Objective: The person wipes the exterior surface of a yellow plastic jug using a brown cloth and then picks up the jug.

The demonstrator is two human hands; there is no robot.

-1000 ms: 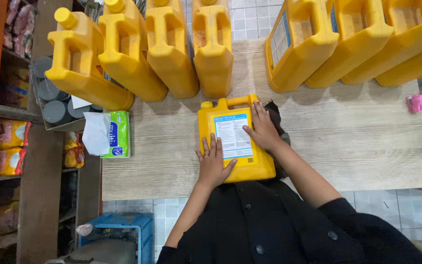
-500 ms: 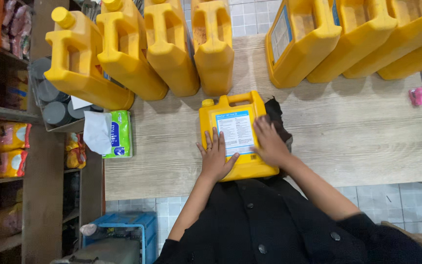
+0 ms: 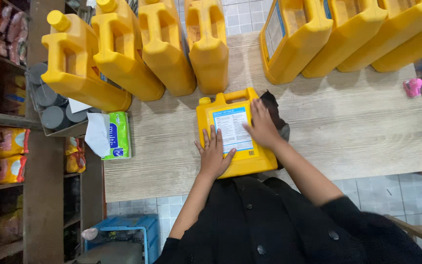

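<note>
A yellow jerrycan [image 3: 238, 161] lies flat on the wooden table [image 3: 348, 132], its blue-and-white label [image 3: 230, 129] facing up and its cap toward the far side. My left hand [image 3: 214, 154] rests flat on the can's near left part, fingers spread. My right hand [image 3: 262, 127] lies on the right edge of the label, fingers stretched out. A dark cloth [image 3: 275, 105] sits beside the can, partly under my right wrist; whether the hand grips it is not clear.
Several upright yellow jerrycans [image 3: 123, 54] line the table's far edge, more of them at the right [image 3: 348, 34]. A green-and-white tissue pack [image 3: 111, 137] lies at the table's left edge. A small pink object [image 3: 412, 86] sits far right. Shelves with packets [image 3: 8, 156] stand left.
My right hand slid from the can's upper right edge down onto the label. My left hand stayed flat on the can.
</note>
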